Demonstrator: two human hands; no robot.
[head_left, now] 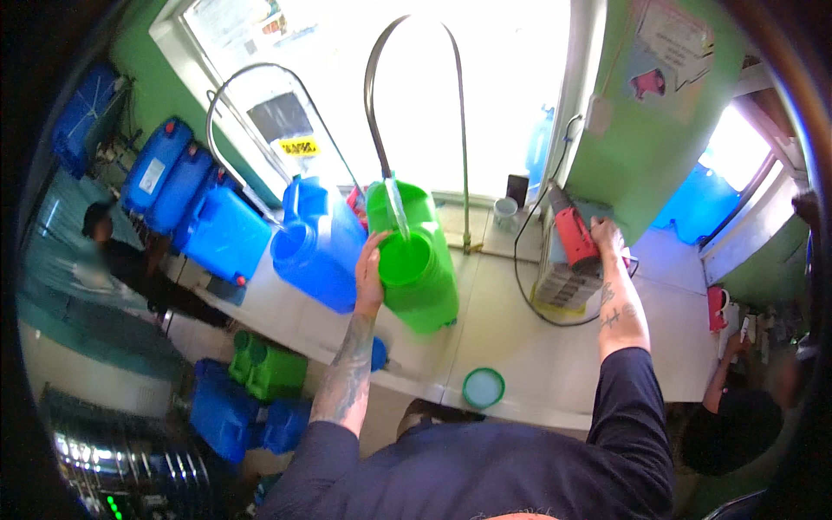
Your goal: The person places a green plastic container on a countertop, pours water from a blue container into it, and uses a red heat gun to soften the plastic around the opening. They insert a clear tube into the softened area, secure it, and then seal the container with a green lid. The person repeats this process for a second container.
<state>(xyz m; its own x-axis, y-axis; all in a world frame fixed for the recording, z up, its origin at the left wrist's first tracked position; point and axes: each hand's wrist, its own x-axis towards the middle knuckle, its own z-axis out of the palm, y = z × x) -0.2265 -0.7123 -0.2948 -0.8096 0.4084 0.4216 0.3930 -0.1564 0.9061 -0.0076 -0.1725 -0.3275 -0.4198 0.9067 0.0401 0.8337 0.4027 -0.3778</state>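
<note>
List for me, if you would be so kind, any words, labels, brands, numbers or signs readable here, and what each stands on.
Yellow sign at the window: bold dark lettering, too blurred to quote reliably.
Poster on the green wall: lines of print, too small and blurred to read.
White label on a blue container at left: too small to read.
No text can be quoted with confidence.

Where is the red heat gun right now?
In the head view, the red heat gun is right of centre, at the right hand, to the right of the large green jug.
</note>
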